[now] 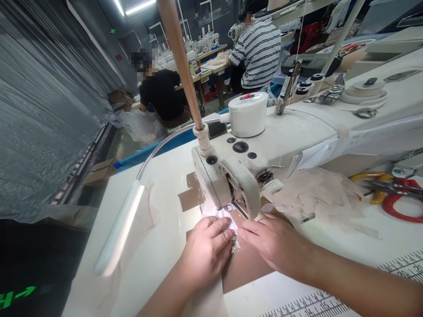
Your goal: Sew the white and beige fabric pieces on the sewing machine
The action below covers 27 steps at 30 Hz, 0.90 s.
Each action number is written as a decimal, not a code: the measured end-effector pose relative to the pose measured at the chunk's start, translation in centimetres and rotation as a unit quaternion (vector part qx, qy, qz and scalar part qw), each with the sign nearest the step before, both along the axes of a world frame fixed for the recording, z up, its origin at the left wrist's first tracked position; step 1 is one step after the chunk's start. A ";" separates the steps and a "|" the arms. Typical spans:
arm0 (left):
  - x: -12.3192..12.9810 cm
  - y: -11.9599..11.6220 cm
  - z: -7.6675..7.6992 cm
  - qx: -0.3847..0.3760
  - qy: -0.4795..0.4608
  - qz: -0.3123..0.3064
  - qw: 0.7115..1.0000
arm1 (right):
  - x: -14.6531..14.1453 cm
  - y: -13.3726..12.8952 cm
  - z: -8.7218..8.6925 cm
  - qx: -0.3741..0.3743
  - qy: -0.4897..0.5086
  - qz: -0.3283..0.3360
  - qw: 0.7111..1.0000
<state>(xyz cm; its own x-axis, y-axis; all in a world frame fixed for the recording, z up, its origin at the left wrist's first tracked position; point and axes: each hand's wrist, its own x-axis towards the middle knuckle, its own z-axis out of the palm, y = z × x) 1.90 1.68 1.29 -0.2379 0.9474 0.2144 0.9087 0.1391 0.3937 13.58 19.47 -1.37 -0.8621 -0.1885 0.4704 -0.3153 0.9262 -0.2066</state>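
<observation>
My left hand, its fingers bent and together, presses on a small piece of white fabric just before the needle area of a white sewing machine. A bit of shiny, beaded-looking trim shows beside its fingertips. My right hand lies to the right, fingers stretched out and resting on the brown sheet that covers the machine bed, tips close to the fabric's edge. The machine's head hides the needle and the far end of the fabric.
A gooseneck lamp hangs over the table's left side. Sheer pale fabric, red-handled scissors and yellow-handled scissors lie at the right. A printed ruler runs along the front. Two people sit at machines behind.
</observation>
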 end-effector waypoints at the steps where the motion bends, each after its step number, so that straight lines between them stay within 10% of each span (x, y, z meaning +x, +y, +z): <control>1: -0.1 0.0 0.0 -0.003 -0.002 -0.001 1.000 | -0.1 0.0 -0.1 0.006 0.006 -0.005 1.000; 27: -1.2 0.4 0.7 -0.024 0.073 -0.027 0.997 | -1.3 -0.5 0.6 0.077 0.022 -0.052 0.995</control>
